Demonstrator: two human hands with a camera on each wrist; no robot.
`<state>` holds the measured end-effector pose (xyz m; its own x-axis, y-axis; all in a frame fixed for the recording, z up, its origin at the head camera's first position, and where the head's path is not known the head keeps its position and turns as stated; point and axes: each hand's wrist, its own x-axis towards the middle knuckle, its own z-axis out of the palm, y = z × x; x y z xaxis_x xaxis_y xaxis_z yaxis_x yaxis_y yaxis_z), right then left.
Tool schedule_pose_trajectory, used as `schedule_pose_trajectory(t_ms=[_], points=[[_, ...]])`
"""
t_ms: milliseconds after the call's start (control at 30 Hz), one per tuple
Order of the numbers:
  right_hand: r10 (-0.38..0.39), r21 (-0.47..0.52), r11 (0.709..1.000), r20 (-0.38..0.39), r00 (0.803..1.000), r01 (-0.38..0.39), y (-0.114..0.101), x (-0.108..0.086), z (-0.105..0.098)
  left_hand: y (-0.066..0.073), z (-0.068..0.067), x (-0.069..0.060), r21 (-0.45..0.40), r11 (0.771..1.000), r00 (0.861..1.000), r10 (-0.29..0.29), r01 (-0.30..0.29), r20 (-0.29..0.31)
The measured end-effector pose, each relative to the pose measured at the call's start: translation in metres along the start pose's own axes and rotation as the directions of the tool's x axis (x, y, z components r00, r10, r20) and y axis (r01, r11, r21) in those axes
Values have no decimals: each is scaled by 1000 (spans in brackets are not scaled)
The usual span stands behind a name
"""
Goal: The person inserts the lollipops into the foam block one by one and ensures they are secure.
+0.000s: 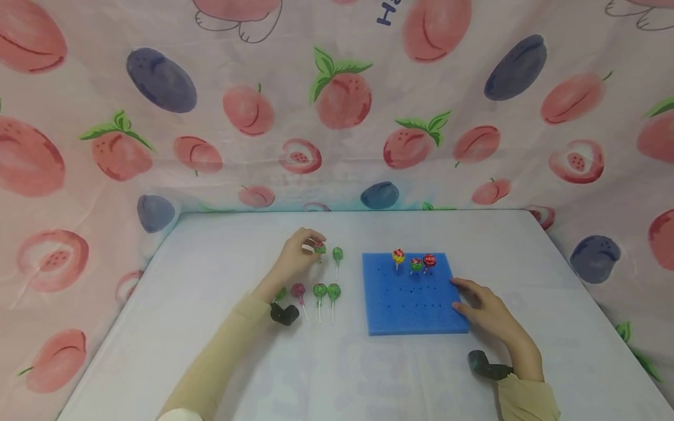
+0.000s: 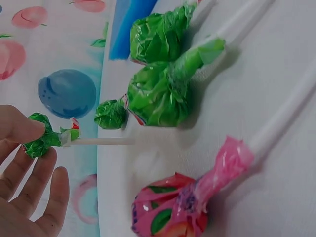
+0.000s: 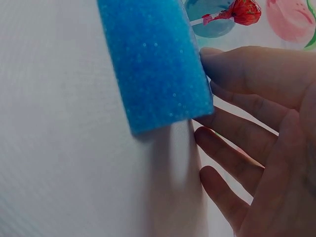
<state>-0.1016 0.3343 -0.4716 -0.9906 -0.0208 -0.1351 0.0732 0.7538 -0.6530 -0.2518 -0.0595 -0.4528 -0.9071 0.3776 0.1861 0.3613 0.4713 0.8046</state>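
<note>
My left hand [image 1: 296,257] pinches a green-wrapped lollipop [image 2: 38,143] by its candy head, between thumb and fingers; its white stick points away from the hand in the left wrist view. Close by lie another green lollipop [image 1: 337,254], a pair of green ones [image 1: 319,290] and a pink one [image 1: 298,290]; one more green head is partly hidden by the left wrist. My right hand [image 1: 487,310] touches the right edge of a blue foam board [image 1: 400,321] with thumb and fingers extended. A yellow [image 1: 398,256], a green [image 1: 416,264] and a red lollipop [image 1: 429,260] stand in the board's back row.
Rows of small holes run across the board's top. The white table [image 1: 400,380] ends at a fruit-print cloth [image 1: 337,140] behind and at both sides. Each wrist wears a black camera [image 1: 285,314].
</note>
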Motion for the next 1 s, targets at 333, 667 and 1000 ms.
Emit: schedule_pose_trajectory(t_ms=[333, 667, 1000], points=[[-7, -2, 1000, -2, 1000, 7, 2, 0, 0, 6, 8, -7, -59, 998, 999, -4, 1, -36], [-17, 1, 1000, -3, 1000, 17, 4, 0, 1, 12, 18, -8, -107, 994, 998, 18, -25, -63], [-18, 6, 1000, -2, 1000, 18, 5, 0, 1, 21, 29, -5, -134, 990, 998, 45, -52, -51]])
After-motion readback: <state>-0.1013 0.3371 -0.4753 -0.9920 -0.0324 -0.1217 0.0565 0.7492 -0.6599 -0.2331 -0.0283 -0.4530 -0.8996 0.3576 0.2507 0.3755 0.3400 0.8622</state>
